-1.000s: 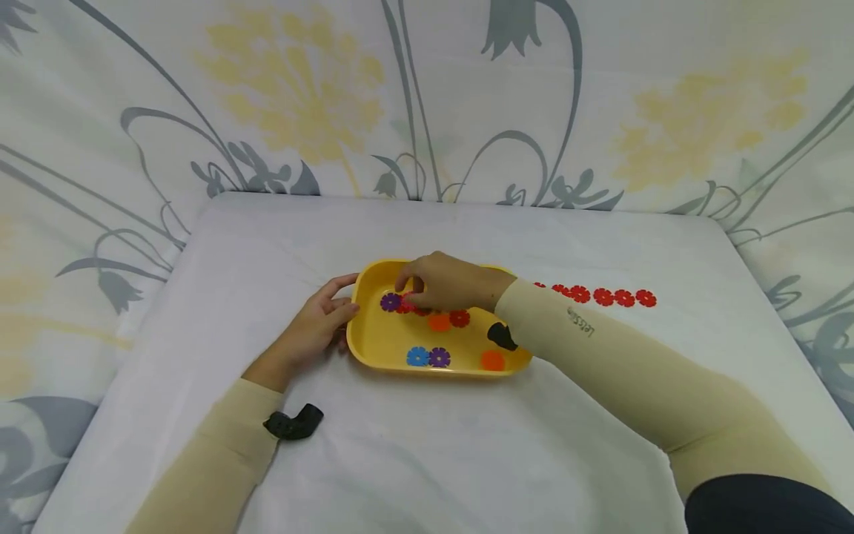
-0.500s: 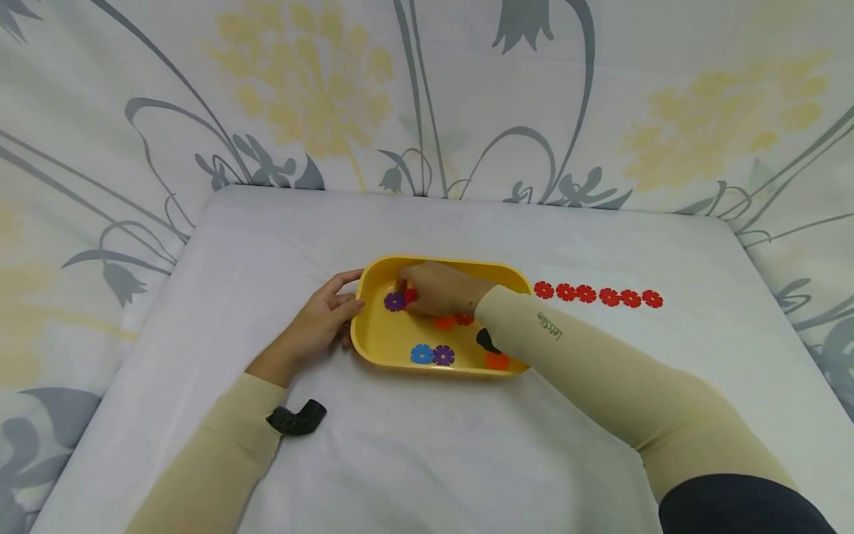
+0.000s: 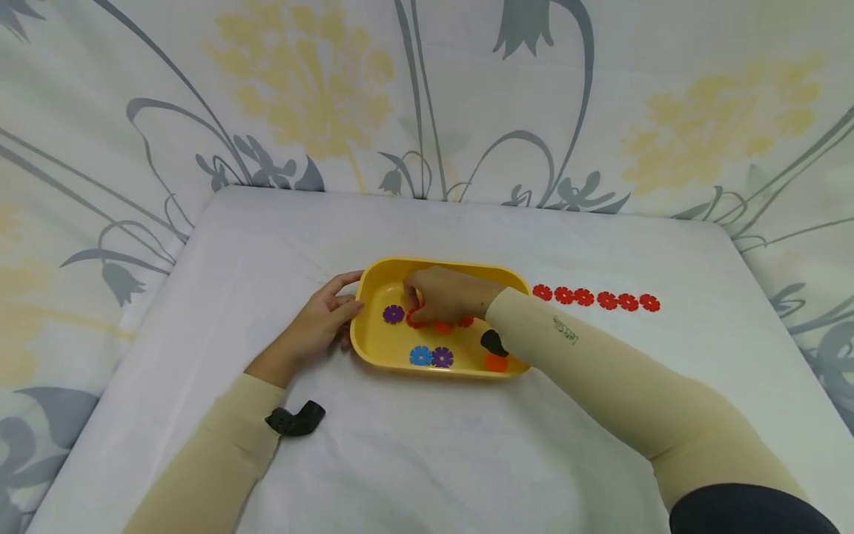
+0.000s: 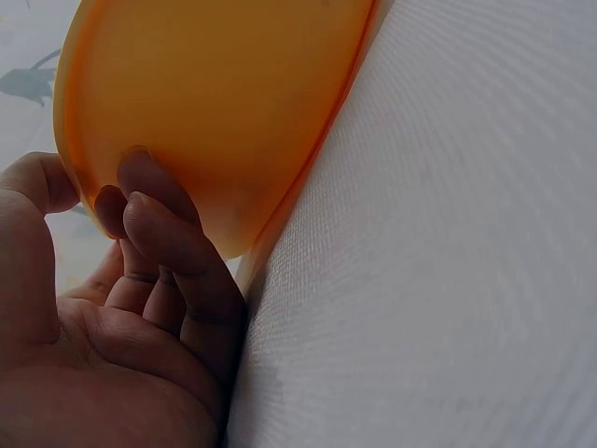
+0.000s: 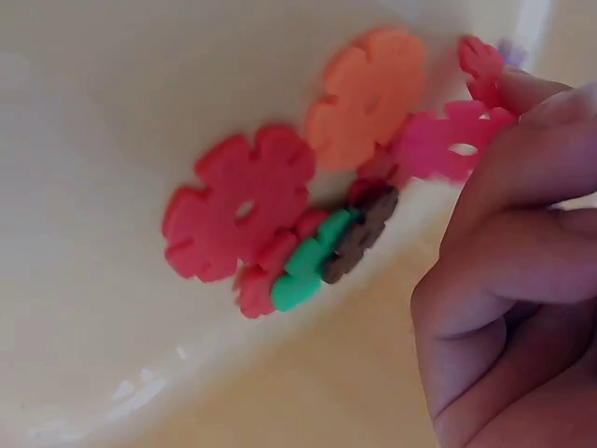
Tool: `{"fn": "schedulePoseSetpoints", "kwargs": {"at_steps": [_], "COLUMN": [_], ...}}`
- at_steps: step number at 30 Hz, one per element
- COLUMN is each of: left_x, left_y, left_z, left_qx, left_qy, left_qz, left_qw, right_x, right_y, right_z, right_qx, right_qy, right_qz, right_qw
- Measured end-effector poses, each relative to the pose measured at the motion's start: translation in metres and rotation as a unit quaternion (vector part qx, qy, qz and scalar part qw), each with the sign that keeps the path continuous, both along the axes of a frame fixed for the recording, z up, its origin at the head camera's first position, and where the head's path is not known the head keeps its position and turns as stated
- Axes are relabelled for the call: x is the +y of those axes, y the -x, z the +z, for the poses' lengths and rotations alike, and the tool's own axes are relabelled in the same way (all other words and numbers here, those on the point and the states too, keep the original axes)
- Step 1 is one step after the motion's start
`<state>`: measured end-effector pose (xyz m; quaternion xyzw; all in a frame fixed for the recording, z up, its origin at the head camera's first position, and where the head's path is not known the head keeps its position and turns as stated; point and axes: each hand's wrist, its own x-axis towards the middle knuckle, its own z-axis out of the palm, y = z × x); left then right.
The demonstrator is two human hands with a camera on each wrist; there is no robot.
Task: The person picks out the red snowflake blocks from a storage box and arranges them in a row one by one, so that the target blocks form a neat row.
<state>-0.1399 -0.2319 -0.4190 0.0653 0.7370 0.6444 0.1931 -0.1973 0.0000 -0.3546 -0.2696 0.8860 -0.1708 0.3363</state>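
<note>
A yellow plastic tray sits on the white cloth with flower-shaped slotted discs in it. My left hand holds its left end, thumb at the rim and fingers against the outer wall. Inside the tray, my right hand reaches down with curled fingers, pinching a red flower disc. A purple disc lies just left of those fingertips. In the right wrist view, a pink disc overlaps the fingers, beside orange, red, green and brown discs.
Blue and purple discs lie near the tray's front wall, with an orange one by the right sleeve. Right of the tray, several red discs form a row on the cloth. A flower-patterned curtain stands behind.
My right hand has shifted slightly toward the tray's front with the red disc. The purple disc beside it has slid the same way. My left hand keeps its hold.
</note>
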Motion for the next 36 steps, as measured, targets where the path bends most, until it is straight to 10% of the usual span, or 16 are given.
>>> {"fn": "schedulePoseSetpoints", "kwargs": {"at_steps": [11, 20, 29, 36], "left_x": [0.003, 0.005, 0.004, 0.001], "left_y": [0.003, 0.007, 0.005, 0.000], "left_z": [0.005, 0.006, 0.006, 0.002], "left_qx": [0.013, 0.013, 0.007, -0.003], "left_qy": [0.012, 0.019, 0.018, 0.018], "left_qz": [-0.002, -0.003, 0.001, 0.004], "left_qw": [0.9998, 0.9997, 0.9998, 0.9998], "right_x": [0.033, 0.120, 0.255, 0.337], "right_y": [-0.001, -0.007, -0.020, -0.026], "right_z": [0.032, 0.075, 0.057, 0.019], "right_qx": [-0.033, 0.120, 0.191, 0.163], "right_qy": [0.069, 0.155, 0.141, 0.082], "right_qz": [-0.008, -0.160, -0.355, -0.417], "right_qw": [0.9971, 0.9675, 0.9044, 0.8902]}}
